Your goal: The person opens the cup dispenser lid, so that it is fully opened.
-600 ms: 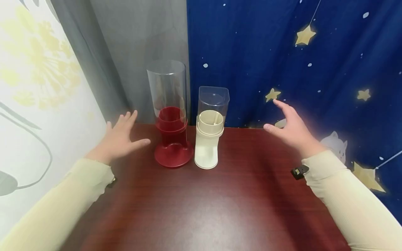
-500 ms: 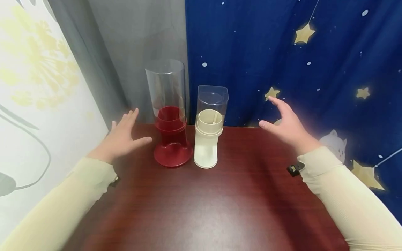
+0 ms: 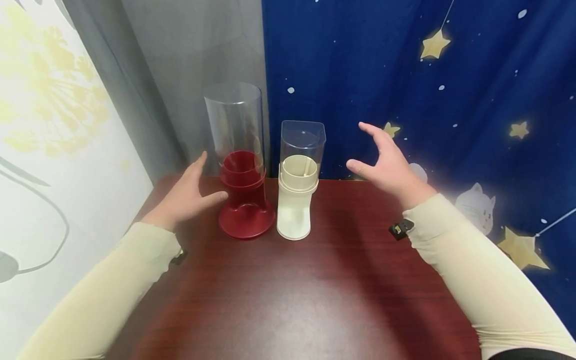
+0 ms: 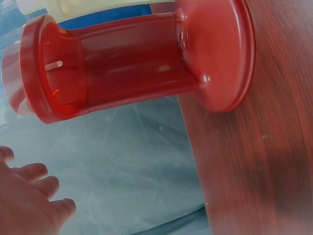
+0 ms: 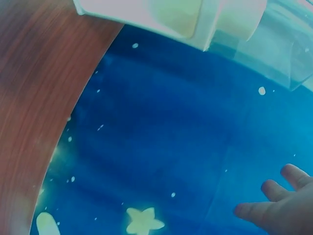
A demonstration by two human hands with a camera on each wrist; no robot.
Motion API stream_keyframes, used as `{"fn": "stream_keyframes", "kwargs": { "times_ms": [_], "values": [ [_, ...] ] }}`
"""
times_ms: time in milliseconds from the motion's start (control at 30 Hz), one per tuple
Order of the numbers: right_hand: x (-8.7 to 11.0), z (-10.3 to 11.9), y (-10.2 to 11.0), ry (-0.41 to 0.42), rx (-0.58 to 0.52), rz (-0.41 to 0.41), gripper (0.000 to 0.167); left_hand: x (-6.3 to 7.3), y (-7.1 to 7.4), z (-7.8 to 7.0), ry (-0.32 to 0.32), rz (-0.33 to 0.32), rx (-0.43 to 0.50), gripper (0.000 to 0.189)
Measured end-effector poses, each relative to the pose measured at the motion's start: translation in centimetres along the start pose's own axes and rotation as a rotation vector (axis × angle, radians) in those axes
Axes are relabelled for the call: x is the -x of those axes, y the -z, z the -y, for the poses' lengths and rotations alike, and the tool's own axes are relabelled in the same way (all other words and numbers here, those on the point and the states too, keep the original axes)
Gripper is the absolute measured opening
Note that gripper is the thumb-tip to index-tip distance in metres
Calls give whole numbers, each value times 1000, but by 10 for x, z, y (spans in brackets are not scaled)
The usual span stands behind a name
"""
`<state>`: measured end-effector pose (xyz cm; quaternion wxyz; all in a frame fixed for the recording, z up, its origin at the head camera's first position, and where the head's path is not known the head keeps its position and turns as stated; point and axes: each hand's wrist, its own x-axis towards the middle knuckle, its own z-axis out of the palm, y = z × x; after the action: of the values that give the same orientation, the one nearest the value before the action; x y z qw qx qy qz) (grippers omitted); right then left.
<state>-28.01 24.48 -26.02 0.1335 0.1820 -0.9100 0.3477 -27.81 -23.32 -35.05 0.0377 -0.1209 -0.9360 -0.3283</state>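
A red round-based stand with a tall clear tube stands upright near the table's back edge. Just right of it is a cream stand with a shorter clear container on top. My left hand is raised left of the red stand, fingers extended, the thumb tip close to its column in the head view. In the left wrist view the red stand lies apart from the fingers. My right hand hovers right of the cream stand, thumb and fingers spread. It holds nothing.
The dark red wooden table reaches back to a grey curtain and a blue star-patterned curtain. A pale patterned curtain or wall borders the left side. Small black devices sit at the wrists.
Both hands have moved inward: the left one rightward toward the red stand, the right one leftward toward the cream stand. The head view has shifted slightly; the stands keep their places on the table.
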Motion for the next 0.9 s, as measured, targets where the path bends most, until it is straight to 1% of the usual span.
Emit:
{"fn": "stream_keyframes", "kwargs": {
  "times_ms": [133,367,633,767,900],
  "values": [
    [-6,8,-4,5,-13,-4,91,-3,-4,0,24,-15,30,122],
    [-16,21,-9,62,-55,-21,93,-10,-11,-1,6,-37,76,124],
    [-21,37,-16,75,-67,4,94,-14,-19,-4,12,-55,142,125],
    [-24,44,-21,92,-75,9,95,-15,-23,-3,30,-72,171,128],
    [-27,50,-24,104,-102,-5,97,-15,-29,-4,47,-92,218,130]
  ]
}}
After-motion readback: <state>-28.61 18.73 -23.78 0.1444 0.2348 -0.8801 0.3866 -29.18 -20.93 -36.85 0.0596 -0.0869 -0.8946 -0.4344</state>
